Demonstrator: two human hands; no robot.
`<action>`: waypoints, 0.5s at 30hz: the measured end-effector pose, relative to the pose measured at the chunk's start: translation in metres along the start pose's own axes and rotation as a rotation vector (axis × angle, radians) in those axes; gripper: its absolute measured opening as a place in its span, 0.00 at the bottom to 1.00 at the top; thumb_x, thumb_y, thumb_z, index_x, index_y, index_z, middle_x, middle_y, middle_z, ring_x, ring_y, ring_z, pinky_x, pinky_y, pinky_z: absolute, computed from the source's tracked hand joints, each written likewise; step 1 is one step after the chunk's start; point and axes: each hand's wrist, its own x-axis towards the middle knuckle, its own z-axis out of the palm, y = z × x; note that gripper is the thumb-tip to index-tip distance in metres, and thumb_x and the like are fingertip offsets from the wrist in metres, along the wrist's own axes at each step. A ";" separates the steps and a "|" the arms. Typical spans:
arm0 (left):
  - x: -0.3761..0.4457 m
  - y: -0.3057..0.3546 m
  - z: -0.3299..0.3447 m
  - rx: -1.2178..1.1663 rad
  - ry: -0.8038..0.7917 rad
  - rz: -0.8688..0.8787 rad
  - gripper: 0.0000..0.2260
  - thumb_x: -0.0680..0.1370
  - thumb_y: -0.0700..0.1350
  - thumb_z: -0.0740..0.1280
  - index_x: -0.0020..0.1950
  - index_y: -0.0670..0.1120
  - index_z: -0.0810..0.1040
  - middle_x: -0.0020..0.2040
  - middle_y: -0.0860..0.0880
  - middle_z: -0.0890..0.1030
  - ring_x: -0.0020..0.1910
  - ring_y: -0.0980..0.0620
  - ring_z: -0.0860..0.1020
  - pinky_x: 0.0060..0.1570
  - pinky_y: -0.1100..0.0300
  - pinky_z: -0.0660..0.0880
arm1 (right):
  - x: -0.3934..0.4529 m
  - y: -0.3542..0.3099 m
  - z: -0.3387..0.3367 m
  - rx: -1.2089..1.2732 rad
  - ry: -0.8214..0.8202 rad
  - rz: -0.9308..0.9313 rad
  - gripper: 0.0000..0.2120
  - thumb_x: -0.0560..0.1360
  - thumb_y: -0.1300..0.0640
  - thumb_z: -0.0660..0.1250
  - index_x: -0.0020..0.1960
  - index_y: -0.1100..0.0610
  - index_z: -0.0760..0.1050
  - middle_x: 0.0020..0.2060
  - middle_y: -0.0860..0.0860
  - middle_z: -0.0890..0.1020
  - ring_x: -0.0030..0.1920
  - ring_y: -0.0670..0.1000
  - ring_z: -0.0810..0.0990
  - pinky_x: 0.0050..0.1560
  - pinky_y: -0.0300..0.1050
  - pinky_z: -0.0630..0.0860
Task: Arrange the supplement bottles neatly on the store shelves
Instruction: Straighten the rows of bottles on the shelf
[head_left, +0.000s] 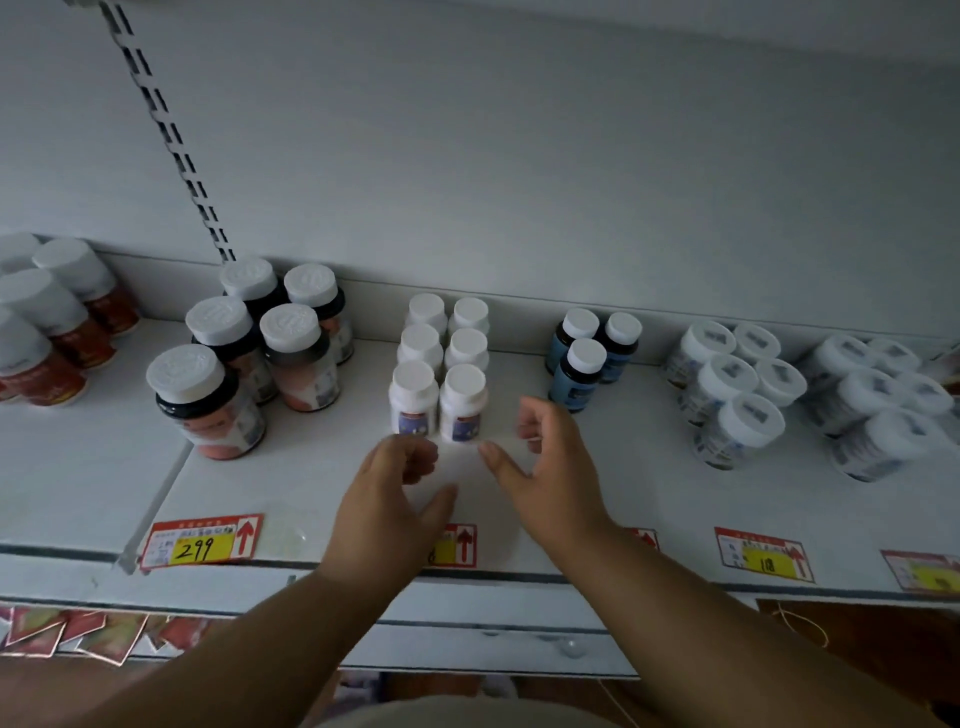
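Reaching hands: both hands are out over the white shelf (649, 467), just in front of the small white bottles (441, 374).
Left hand: the left hand (387, 499) has its fingers (415, 457) loosely curled, with the thumb held apart. It holds nothing. The fingertips are very near the front left bottle (413, 400), but I cannot tell if they touch it.
Right hand: the right hand (550, 467) has its fingers bent and spread, thumb pointing at the front right bottle (463, 405). It holds nothing too. The thumb tip is just beside the bottom of that bottle.
Small white bottles: six of them stand up straight in two neat rows of three, side by side, going back to the wall.
Left side: five big jars with dark necks and white lids (244, 353) stand near. Red jars (47, 332) are farther left.
Right side: three blue bottles (587, 358) stand near the right hand. White tubs with labels on the lids (737, 384) are farther right.
Shelf edge: red and yellow price tags (202, 543) sit along the front. One says 299.
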 end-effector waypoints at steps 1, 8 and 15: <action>0.000 0.005 0.007 -0.001 -0.010 0.023 0.16 0.72 0.46 0.75 0.55 0.55 0.73 0.51 0.60 0.76 0.50 0.62 0.76 0.44 0.75 0.68 | -0.002 0.003 -0.006 0.001 0.012 0.006 0.27 0.73 0.47 0.74 0.67 0.53 0.70 0.54 0.47 0.75 0.54 0.47 0.74 0.57 0.43 0.74; 0.007 0.029 0.040 -0.059 -0.115 0.119 0.15 0.72 0.47 0.75 0.54 0.54 0.74 0.49 0.58 0.79 0.49 0.63 0.77 0.47 0.74 0.70 | -0.020 0.014 -0.037 0.013 0.135 0.140 0.22 0.75 0.48 0.71 0.65 0.55 0.72 0.55 0.48 0.76 0.53 0.43 0.74 0.54 0.38 0.71; 0.018 0.047 0.071 -0.065 -0.168 0.124 0.17 0.72 0.46 0.75 0.56 0.55 0.72 0.52 0.56 0.78 0.51 0.58 0.77 0.52 0.62 0.76 | -0.007 0.035 -0.066 -0.067 0.168 0.184 0.19 0.77 0.47 0.69 0.63 0.53 0.72 0.55 0.46 0.77 0.53 0.44 0.76 0.54 0.40 0.73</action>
